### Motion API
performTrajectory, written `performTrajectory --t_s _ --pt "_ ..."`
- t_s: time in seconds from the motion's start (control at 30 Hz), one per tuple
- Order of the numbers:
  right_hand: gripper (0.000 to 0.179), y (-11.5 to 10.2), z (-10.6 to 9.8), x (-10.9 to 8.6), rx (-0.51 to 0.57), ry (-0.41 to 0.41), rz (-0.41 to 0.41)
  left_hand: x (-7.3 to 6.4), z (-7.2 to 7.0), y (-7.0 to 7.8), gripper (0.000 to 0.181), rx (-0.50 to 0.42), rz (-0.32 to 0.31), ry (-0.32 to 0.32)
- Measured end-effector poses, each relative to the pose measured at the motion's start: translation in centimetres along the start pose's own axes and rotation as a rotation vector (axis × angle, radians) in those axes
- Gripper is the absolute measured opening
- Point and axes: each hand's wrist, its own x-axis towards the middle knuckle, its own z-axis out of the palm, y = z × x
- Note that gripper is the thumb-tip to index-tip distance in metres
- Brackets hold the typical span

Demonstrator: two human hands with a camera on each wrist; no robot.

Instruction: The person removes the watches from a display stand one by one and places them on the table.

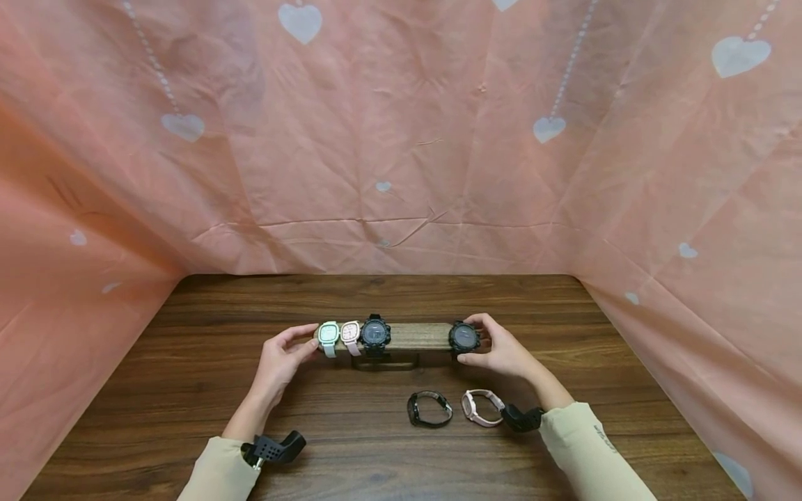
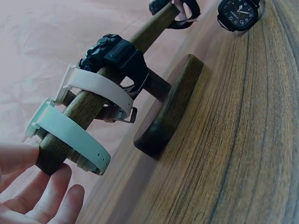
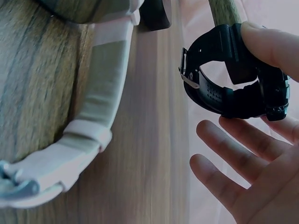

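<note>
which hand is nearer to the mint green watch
Left. The left hand holds the end of the wooden bar just beside the mint green watch; the right hand is at the opposite end, holding a black watch.

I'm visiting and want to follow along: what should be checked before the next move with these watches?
1. Bar held: ok; the left hand holds its left end.
2. Held black watch gripped: ok, by the right hand.
3. Its strap around the bar's right end: ok.
4. Bare bar to its left: ok.
5. Its buckle fully fastened: cannot tell.
6. All watches on the bar: not ok; the loose black watch and loose pink watch lie on the table.
</note>
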Motion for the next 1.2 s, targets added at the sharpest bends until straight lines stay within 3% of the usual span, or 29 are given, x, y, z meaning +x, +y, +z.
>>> performTrajectory --t_s 0.47,0.77,1.2 --pt "0.057 1.1 -1.0 -1.7 -0.007 0.051 0.013 0.2 0.1 -0.3 0.036 0.007 0.029 0.009" --pt "0.058 1.4 -1.8 -3.2 0.004 0.069 0.001 0.1 0.0 0.1 0.035 0.006 -0.016 0.015" --pt "0.058 2.2 -2.7 -5.0 -0.028 0.095 -0.007 0.0 0.1 0.1 0.036 0.018 -0.016 0.011"
